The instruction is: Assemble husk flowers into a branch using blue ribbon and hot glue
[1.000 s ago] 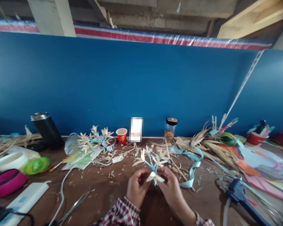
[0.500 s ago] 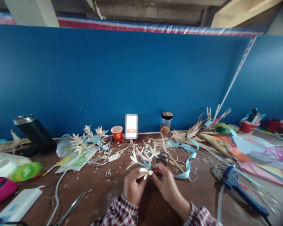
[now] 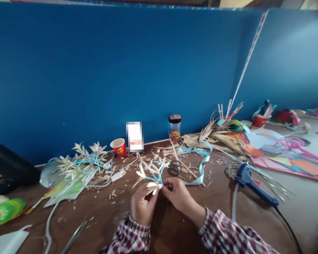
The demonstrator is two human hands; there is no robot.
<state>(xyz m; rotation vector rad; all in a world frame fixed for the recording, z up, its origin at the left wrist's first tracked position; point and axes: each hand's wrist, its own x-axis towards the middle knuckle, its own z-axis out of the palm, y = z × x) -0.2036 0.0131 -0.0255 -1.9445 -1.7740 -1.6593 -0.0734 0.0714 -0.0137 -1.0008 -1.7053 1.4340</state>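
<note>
Between my two hands is a small spray of cream husk flowers (image 3: 154,169) on stems wrapped in light blue. My left hand (image 3: 143,204) is closed on it from below left, behind the lowest bloom. The fingers of my right hand (image 3: 178,194) pinch together at the right side of the blue stem; the exact contact is partly hidden. A similar flower bunch (image 3: 86,160) with blue stems lies at the back left. Black-handled scissors (image 3: 174,168) rest just beyond my right hand, near a curled light blue ribbon (image 3: 202,165).
A red paper cup (image 3: 118,147) and a lidded jar (image 3: 175,128) stand along the blue partition. To the right lie a blue glue gun (image 3: 255,185), dried husks (image 3: 219,139) and coloured paper (image 3: 286,162). Metal tweezers or scissors (image 3: 74,237) and a white cable (image 3: 48,225) lie left.
My view has tilted down and turned right, so the table's things appear shifted left. Both hands keep hold of the flower spray, with little change in their grip.
</note>
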